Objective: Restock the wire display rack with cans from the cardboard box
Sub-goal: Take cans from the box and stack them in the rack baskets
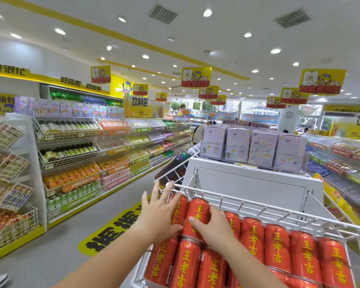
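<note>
Right grip curled round red yellow-lettered can in white wire rack; left grip flat, fingers spread, touching neighbouring can; dark bottle lying beyond.

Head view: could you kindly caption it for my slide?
Right hand grips a red can in the white wire rack; left hand touches the neighbouring can.

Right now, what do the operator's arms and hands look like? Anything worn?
Two human arms, nothing mechanical. The left forearm and right forearm are bare as far as the frame shows, with no sleeve in view. The left grip and right grip are bare hands: no gloves, rings, watch, wristband or markings visible.
</note>
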### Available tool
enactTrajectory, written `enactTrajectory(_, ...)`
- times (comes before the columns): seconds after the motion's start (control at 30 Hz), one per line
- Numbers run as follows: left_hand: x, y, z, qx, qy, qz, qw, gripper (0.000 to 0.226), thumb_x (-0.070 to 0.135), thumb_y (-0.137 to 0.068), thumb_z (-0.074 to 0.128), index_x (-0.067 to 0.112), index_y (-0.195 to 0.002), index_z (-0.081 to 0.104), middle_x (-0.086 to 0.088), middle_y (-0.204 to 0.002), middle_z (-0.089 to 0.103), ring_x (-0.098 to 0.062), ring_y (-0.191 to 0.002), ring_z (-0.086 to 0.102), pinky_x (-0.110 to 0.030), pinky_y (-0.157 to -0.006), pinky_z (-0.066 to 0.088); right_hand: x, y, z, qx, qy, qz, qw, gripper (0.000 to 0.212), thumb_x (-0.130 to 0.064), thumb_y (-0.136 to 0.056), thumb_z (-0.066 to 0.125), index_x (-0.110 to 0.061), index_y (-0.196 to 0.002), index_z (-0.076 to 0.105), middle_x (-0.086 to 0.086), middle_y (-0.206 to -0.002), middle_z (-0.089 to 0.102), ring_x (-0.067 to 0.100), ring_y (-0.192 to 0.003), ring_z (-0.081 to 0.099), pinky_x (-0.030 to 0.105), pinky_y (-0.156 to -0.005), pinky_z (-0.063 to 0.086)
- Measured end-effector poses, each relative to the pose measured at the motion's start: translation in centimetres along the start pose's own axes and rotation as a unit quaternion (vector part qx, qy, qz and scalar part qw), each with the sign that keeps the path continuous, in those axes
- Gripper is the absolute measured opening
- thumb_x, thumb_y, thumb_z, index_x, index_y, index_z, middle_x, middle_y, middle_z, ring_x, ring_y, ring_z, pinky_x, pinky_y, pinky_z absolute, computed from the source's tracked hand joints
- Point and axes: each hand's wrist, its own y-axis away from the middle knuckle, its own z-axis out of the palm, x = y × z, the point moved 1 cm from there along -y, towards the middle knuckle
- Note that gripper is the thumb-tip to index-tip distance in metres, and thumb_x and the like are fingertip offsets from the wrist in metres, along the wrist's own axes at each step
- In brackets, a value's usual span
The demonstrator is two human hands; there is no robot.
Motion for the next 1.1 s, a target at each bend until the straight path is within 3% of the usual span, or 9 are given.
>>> enactTrajectory(0.07, -0.7, 0.2, 0.7, -0.017, 0.095, -0.017, 0.995, 0.099, 0.071, -0.084, 0.058, 0.045, -0.158, -0.002, -0.001, -0.166, -0.024, -0.037, -0.154, -0.012, -0.062, -0.118, 0.022, -0.2, 0.3, 0.5, 0.009, -0.003, 0.002, 1.0, 0.082, -0.065, -0.074, 0.069, -0.021, -0.14, 0.048, 0.003, -0.131, 0.047, 0.019, -0.118, 0.054, 0.031, -0.097, 0.044)
enactTrajectory(0.13, -1.0, 0.3, 1.2, -0.031, 0.173, -0.021, 0.984, 0.101, 0.067, -0.083, 0.064, 0.048, -0.156, -0.002, -0.002, -0.167, -0.012, -0.033, -0.152, 0.02, -0.049, -0.112, 0.041, -0.5, 0.6, 0.7, 0.023, 0.003, 0.0, 1.0, 0.081, -0.065, -0.074, 0.07, -0.02, -0.137, 0.05, 0.003, -0.13, 0.049, 0.019, -0.117, 0.054, 0.031, -0.096, 0.045)
enactTrajectory(0.23, -1.2, 0.3, 1.2, -0.051, 0.24, -0.011, 0.969, 0.107, 0.06, -0.081, 0.073, 0.046, -0.157, -0.002, 0.001, -0.163, -0.003, -0.028, -0.135, 0.047, -0.039, -0.106, 0.047, -1.1, 0.7, 0.7, 0.049, 0.03, -0.004, 0.998, 0.07, -0.059, -0.075, 0.074, -0.019, -0.13, 0.054, 0.002, -0.125, 0.05, 0.018, -0.111, 0.055, 0.028, -0.089, 0.043)
enactTrajectory(0.33, -1.8, 0.5, 0.8, -0.084, 0.234, 0.012, 0.968, 0.119, 0.056, -0.078, 0.078, 0.046, -0.156, -0.011, 0.004, -0.162, -0.008, -0.027, -0.136, 0.047, -0.037, -0.107, 0.046, -1.8, 0.7, 0.6, 0.056, 0.042, 0.001, 0.998, 0.071, -0.056, -0.075, 0.077, -0.018, -0.129, 0.053, 0.003, -0.126, 0.049, 0.021, -0.114, 0.055, 0.03, -0.092, 0.044)
enactTrajectory(0.47, -2.0, 1.8, 0.3, -0.096, 0.219, 0.018, 0.971, 0.116, 0.053, -0.082, 0.074, 0.044, -0.155, -0.016, 0.003, -0.165, -0.011, -0.028, -0.136, 0.048, -0.041, -0.107, 0.046, -1.9, 1.5, 0.4, 0.029, 0.055, 0.009, 0.998, 0.081, -0.064, -0.075, 0.072, -0.019, -0.136, 0.046, 0.005, -0.132, 0.046, 0.023, -0.119, 0.054, 0.035, -0.099, 0.046)
enactTrajectory(0.63, -1.8, 5.2, -0.2, -0.109, 0.174, 0.019, 0.978, 0.115, 0.056, -0.084, 0.069, 0.039, -0.155, -0.019, -0.001, -0.166, -0.024, -0.03, -0.151, 0.022, -0.046, -0.11, 0.044, -1.1, 4.3, -0.6, 0.044, 0.168, -0.044, 0.984, 0.091, -0.07, -0.082, 0.055, -0.022, -0.153, 0.026, 0.002, -0.147, 0.037, 0.026, -0.136, 0.039, 0.041, -0.111, 0.037)
enactTrajectory(0.77, -1.7, 8.4, -0.3, -0.132, 0.136, 0.03, 0.981, 0.125, 0.067, -0.078, 0.07, 0.035, -0.155, -0.024, -0.004, -0.164, -0.029, -0.029, -0.156, -0.001, -0.05, -0.116, 0.036, -0.6, 7.9, -0.8, 0.052, 0.31, -0.099, 0.944, 0.1, -0.077, -0.082, 0.038, -0.019, -0.159, 0.013, 0.007, -0.164, 0.017, 0.027, -0.151, 0.015, 0.041, -0.123, 0.017)
enactTrajectory(0.93, -1.5, 11.4, 0.9, -0.137, 0.072, 0.064, 0.986, 0.13, 0.085, -0.071, 0.057, 0.029, -0.156, -0.024, -0.011, -0.164, -0.027, -0.037, -0.154, -0.01, -0.061, -0.12, 0.018, -0.1, 13.2, 0.4, 0.052, 0.356, -0.077, 0.93, 0.097, -0.077, -0.085, 0.033, -0.021, -0.16, 0.01, 0.011, -0.168, 0.006, 0.029, -0.154, 0.004, 0.045, -0.124, 0.006)
enactTrajectory(1.1, -0.7, 15.7, 3.3, -0.07, 0.083, 0.135, 0.985, 0.124, 0.091, -0.067, 0.037, 0.026, -0.158, -0.016, -0.015, -0.167, -0.016, -0.036, -0.154, -0.009, -0.06, -0.121, 0.01, 1.2, 19.4, 2.3, 0.052, 0.398, -0.034, 0.915, 0.095, -0.075, -0.085, 0.03, -0.018, -0.159, 0.018, 0.013, -0.167, 0.012, 0.032, -0.153, 0.009, 0.048, -0.123, 0.011)
